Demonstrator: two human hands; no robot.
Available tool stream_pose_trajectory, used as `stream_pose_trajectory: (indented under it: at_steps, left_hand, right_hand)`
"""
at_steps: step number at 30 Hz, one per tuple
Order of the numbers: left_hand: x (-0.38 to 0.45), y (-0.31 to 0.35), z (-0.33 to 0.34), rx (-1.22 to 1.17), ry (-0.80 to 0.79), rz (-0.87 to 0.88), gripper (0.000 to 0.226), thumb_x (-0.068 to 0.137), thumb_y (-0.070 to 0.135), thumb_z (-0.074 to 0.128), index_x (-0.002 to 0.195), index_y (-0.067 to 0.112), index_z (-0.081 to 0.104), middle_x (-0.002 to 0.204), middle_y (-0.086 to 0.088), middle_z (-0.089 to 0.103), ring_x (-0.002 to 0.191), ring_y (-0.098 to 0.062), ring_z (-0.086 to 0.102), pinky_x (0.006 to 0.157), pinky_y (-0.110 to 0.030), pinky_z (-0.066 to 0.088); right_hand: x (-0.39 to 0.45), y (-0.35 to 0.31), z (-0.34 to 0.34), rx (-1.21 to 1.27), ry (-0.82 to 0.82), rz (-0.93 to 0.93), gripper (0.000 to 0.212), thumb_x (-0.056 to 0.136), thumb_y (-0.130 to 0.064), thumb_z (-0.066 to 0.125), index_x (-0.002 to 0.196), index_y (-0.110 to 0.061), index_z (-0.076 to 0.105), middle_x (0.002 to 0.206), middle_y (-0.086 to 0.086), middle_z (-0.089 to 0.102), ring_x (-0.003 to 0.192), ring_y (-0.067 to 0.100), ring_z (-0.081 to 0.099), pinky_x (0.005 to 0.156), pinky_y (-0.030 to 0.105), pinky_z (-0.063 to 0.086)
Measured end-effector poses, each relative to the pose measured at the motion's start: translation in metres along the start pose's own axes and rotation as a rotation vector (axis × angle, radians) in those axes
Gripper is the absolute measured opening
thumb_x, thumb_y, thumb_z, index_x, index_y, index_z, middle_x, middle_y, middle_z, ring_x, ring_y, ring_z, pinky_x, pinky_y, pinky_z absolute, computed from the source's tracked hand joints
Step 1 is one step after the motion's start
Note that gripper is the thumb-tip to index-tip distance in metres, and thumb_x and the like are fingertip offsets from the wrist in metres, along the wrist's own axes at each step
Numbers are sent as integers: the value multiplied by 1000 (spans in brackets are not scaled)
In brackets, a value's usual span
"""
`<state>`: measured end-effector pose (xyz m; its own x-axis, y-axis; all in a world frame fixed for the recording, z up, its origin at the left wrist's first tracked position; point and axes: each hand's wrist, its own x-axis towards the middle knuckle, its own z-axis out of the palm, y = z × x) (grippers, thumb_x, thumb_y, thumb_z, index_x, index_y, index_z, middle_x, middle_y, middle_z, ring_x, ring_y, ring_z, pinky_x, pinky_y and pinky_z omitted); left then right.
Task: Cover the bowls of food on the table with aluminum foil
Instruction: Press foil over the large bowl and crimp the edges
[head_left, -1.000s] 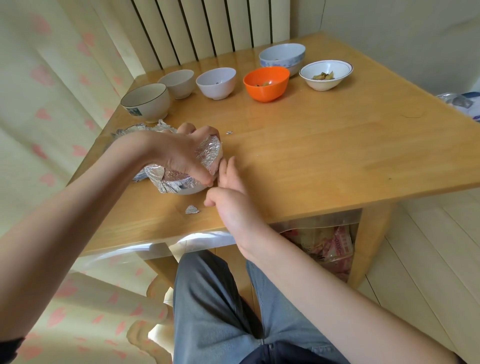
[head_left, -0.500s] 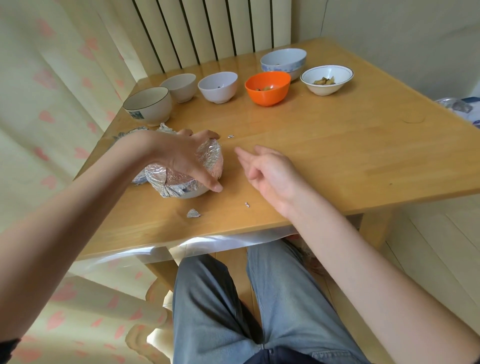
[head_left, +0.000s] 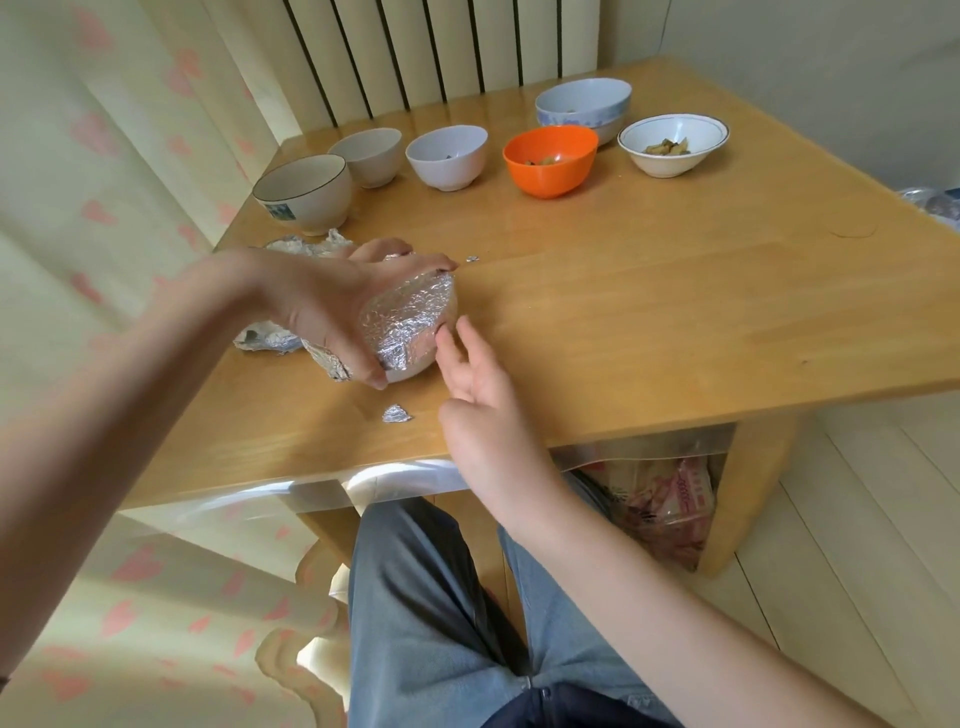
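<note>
Fingers of your left hand (head_left: 322, 306) curl round the foil-covered bowl (head_left: 408, 325), thumb at its near edge and fingertips over its far rim, tipping it so the foil top faces right. Your right hand (head_left: 480, 410) is relaxed, its fingers (head_left: 451, 347) nearly straight and slightly spread, the tips touching the foil at the bowl's right side. That bowl sits near the left, near part of the wooden table (head_left: 675, 312). Crumpled loose foil (head_left: 270, 340) lies just left of it, partly under your wrist, and more foil (head_left: 306, 244) shows beyond your hand. One small foil scrap (head_left: 396, 414) lies near the table's near edge, another tiny scrap (head_left: 471, 258) just past your fingertips. Along the far side stand uncovered bowls: a dark-rimmed bowl (head_left: 304, 195) at the left, then a small pale bowl (head_left: 370, 156), a white bowl (head_left: 448, 156), an orange bowl (head_left: 549, 162) and a patterned bowl (head_left: 671, 145) with food, with stacked blue bowls (head_left: 584, 106) behind.
</note>
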<state>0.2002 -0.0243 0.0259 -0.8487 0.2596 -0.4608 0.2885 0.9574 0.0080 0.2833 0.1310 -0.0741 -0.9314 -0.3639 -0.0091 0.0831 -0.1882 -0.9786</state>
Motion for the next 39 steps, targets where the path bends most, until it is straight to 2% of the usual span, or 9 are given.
stream_pose_trajectory:
  at_steps: [2,6,12,18,27,29,32,34,39]
  left_hand:
    - [0,0,0,11,-10,-7,122,64,35,88,137,67,-5,151,25,0,146,-20,8,113,-45,27]
    - [0,1,1,11,-2,-2,123,64,32,89,136,67,-5,150,25,0,146,-20,7,112,-45,28]
    - [0,0,2,1,11,13,122,63,32,89,136,67,-4,148,23,5,145,-19,9,112,-45,28]
    - [-1,1,3,8,13,8,121,64,32,88,135,67,-5,148,24,3,145,-18,8,111,-47,30]
    - [-2,4,3,13,16,4,123,65,31,88,137,66,-6,148,24,3,145,-17,8,107,-41,30]
    - [-3,3,3,15,24,9,124,65,31,88,137,66,-6,151,23,1,146,-16,6,109,-41,28]
    - [-2,-1,4,-4,17,5,133,60,37,91,141,63,-12,157,21,-10,149,-16,-1,114,-40,20]
    - [-1,-5,6,2,12,-15,146,46,52,91,136,65,-24,157,18,-26,147,-18,-21,119,-50,6]
    - [-19,-26,20,-272,220,73,144,38,70,84,138,65,-20,154,20,-32,142,-7,-31,117,-49,-8]
  right_hand:
    - [-4,3,0,-63,14,-19,79,87,9,33,152,-27,5,152,-19,26,102,-1,49,75,20,35]
    - [-26,13,13,-251,-6,-86,84,88,7,36,152,-29,-6,149,-28,21,117,6,46,89,28,33]
    - [-26,7,25,-324,-98,-56,86,89,8,34,150,-27,-16,157,-19,11,116,8,49,85,11,32]
    - [-30,14,27,-382,-95,-85,86,88,11,33,148,-22,-21,158,-14,9,141,4,22,91,-7,17]
    - [-24,15,35,-528,-121,-122,88,88,6,37,148,-18,-23,160,-9,4,143,7,17,84,-12,10]
    - [-29,10,22,-581,-151,-141,86,90,3,38,150,-22,-17,159,-5,14,135,13,35,93,2,25]
    - [-37,0,-3,-697,-104,-208,74,90,-1,41,152,-31,12,140,7,51,79,14,58,86,34,48]
    - [-36,-2,-21,-700,-44,-241,60,90,2,42,143,-26,41,133,-1,58,60,-6,47,77,13,44]
    - [-3,-21,-53,-472,163,-164,46,90,9,40,123,-15,60,121,0,65,103,-3,60,86,6,41]
